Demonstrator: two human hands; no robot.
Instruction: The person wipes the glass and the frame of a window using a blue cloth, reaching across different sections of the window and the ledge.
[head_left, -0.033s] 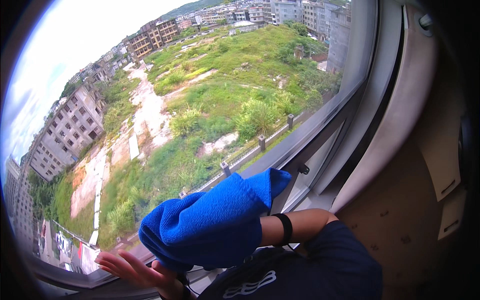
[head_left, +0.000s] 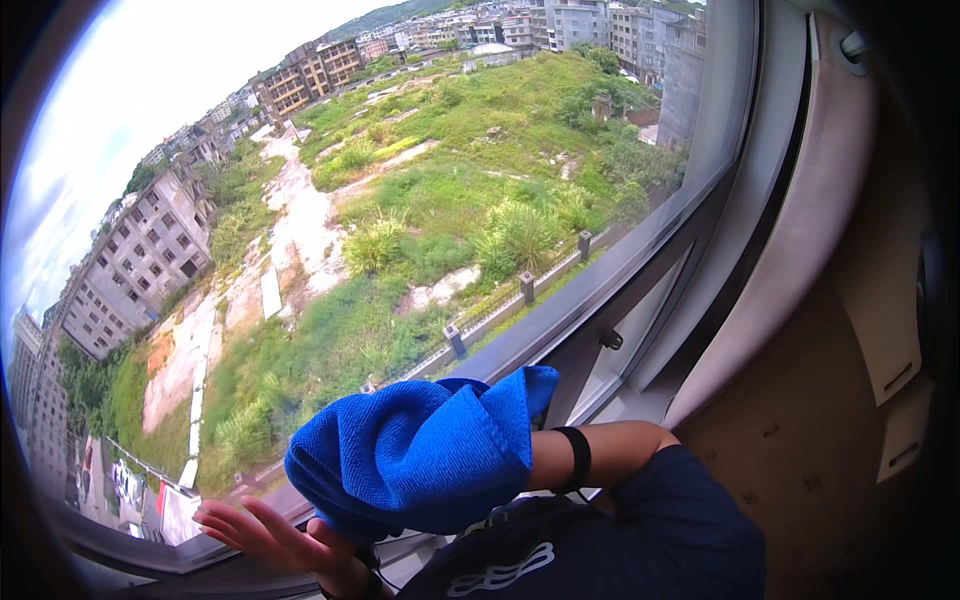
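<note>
A bright blue towel (head_left: 420, 455) is draped over my right hand and wrist, and it hides the fingers completely. My right forearm (head_left: 625, 450), with a black band round it, comes out from under the towel's right side. At the lower left my left hand (head_left: 275, 540) is open, its fingers stretched out and the palm turned up. Close beside the towel's lower left edge, its thumb side partly meets the cloth; whether they touch I cannot tell. Behind the towel stands a large window pane (head_left: 400, 250).
A dark window frame (head_left: 640, 275) slants across on the right, with a small black latch (head_left: 611, 340) on it. Further right are a pale curved ledge (head_left: 800, 220) and a brown floor (head_left: 780, 455). Outside lie a grassy lot and several buildings.
The towel's upper right corner has dropped and its folds have bunched up more, with the cloth over my right hand shifting slightly. My left hand has hardly moved.
</note>
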